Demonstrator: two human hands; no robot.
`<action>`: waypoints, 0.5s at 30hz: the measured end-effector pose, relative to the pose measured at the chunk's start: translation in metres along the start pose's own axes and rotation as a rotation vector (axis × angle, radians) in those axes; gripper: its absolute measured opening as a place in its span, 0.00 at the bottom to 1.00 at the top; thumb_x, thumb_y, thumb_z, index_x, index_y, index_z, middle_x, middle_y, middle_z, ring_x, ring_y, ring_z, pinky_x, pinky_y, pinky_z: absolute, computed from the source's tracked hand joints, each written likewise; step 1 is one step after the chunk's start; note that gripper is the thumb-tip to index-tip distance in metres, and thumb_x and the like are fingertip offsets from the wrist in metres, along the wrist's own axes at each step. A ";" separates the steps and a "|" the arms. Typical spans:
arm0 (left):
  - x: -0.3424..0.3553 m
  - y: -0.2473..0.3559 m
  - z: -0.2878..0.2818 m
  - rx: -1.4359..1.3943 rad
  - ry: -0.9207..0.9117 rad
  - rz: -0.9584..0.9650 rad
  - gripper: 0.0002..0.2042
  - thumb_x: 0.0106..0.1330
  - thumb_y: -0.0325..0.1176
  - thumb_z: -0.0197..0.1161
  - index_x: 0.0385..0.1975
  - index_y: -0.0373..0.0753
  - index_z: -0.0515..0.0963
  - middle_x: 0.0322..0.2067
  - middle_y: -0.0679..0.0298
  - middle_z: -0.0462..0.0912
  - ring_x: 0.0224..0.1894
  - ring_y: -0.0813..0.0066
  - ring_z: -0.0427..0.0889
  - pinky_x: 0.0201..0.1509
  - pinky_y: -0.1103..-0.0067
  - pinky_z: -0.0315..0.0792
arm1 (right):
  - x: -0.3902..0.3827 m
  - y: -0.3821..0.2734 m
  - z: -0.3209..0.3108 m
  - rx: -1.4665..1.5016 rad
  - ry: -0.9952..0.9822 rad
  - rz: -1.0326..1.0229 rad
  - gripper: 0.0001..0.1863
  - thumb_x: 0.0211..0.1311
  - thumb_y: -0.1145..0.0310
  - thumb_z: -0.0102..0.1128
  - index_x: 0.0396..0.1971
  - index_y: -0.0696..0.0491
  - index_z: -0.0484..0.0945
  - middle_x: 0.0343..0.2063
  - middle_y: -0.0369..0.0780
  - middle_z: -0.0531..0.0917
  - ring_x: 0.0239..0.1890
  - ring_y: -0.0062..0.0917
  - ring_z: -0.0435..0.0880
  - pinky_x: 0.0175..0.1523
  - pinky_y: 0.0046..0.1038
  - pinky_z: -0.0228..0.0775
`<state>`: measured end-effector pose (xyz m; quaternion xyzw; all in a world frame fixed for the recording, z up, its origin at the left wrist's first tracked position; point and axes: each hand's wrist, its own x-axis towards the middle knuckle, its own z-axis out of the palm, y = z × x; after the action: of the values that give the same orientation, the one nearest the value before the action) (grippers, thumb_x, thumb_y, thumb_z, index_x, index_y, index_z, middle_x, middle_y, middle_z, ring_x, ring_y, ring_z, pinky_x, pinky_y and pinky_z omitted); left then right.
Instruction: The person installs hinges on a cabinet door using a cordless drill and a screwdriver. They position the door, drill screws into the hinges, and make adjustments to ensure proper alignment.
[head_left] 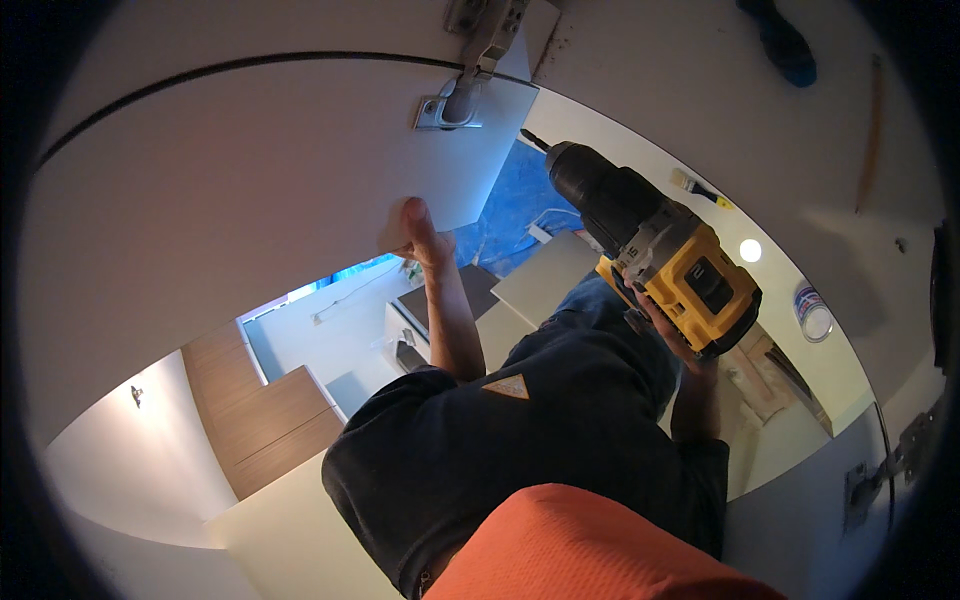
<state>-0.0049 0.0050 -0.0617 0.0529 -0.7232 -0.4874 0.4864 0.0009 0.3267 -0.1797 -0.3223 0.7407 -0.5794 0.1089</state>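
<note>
My right hand (668,325) is wrapped round the grip of a yellow and black cordless drill (690,265), which partly hides the fingers. The drill's bit points up and left, toward a metal hinge (450,110), and is apart from it. That hinge is fixed near the corner of a white cabinet door (250,190). My left hand (425,238) grips the door's lower edge, with the thumb on the near face and most of the fingers hidden behind it.
At the upper right are a blue and black tool handle (785,45) and a pencil (870,135). A paintbrush (702,188) and a small can (813,315) sit along the pale surface. Another hinge (865,488) is at the lower right. Wooden cabinet fronts (255,410) show at left.
</note>
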 end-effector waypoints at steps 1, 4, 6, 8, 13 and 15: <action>0.001 0.000 -0.001 0.009 0.007 0.006 0.14 0.61 0.40 0.73 0.37 0.38 0.80 0.34 0.67 0.82 0.35 0.73 0.81 0.40 0.77 0.76 | 0.000 -0.002 0.000 -0.008 0.006 -0.002 0.25 0.62 0.77 0.64 0.60 0.47 0.77 0.48 0.35 0.83 0.48 0.24 0.84 0.51 0.24 0.78; 0.005 -0.004 -0.004 0.044 0.043 -0.006 0.13 0.61 0.40 0.72 0.32 0.36 0.81 0.29 0.66 0.83 0.30 0.75 0.81 0.35 0.79 0.74 | 0.008 -0.007 0.000 -0.014 0.018 0.002 0.25 0.62 0.77 0.64 0.60 0.47 0.77 0.48 0.35 0.83 0.48 0.25 0.84 0.51 0.24 0.78; 0.010 -0.010 -0.006 0.063 0.035 -0.021 0.12 0.62 0.39 0.71 0.30 0.35 0.81 0.28 0.66 0.83 0.28 0.75 0.80 0.33 0.79 0.74 | 0.012 -0.008 0.000 -0.005 0.026 0.013 0.25 0.62 0.77 0.64 0.60 0.47 0.77 0.48 0.35 0.83 0.48 0.25 0.84 0.51 0.24 0.78; 0.006 -0.016 -0.006 0.081 0.013 -0.028 0.11 0.62 0.37 0.70 0.28 0.34 0.80 0.27 0.66 0.83 0.27 0.76 0.80 0.32 0.79 0.73 | 0.013 -0.009 -0.001 -0.019 0.041 0.018 0.25 0.62 0.77 0.64 0.60 0.47 0.77 0.48 0.36 0.83 0.48 0.25 0.84 0.51 0.24 0.79; 0.011 -0.029 -0.015 0.109 -0.040 0.037 0.11 0.61 0.37 0.69 0.31 0.35 0.79 0.26 0.65 0.81 0.26 0.74 0.78 0.29 0.79 0.70 | 0.013 -0.023 0.008 -0.259 0.154 -0.071 0.25 0.60 0.78 0.64 0.58 0.48 0.78 0.47 0.37 0.83 0.49 0.25 0.84 0.50 0.24 0.79; 0.011 -0.035 -0.013 0.131 -0.021 0.088 0.12 0.61 0.37 0.69 0.34 0.36 0.78 0.26 0.65 0.80 0.25 0.74 0.77 0.29 0.79 0.70 | 0.013 -0.026 0.008 -0.084 0.167 -0.020 0.27 0.58 0.79 0.65 0.60 0.48 0.77 0.47 0.38 0.83 0.49 0.26 0.83 0.50 0.24 0.79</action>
<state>-0.0151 -0.0276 -0.0802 0.0479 -0.7600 -0.4179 0.4954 0.0042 0.3088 -0.1552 -0.2846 0.7675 -0.5738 0.0270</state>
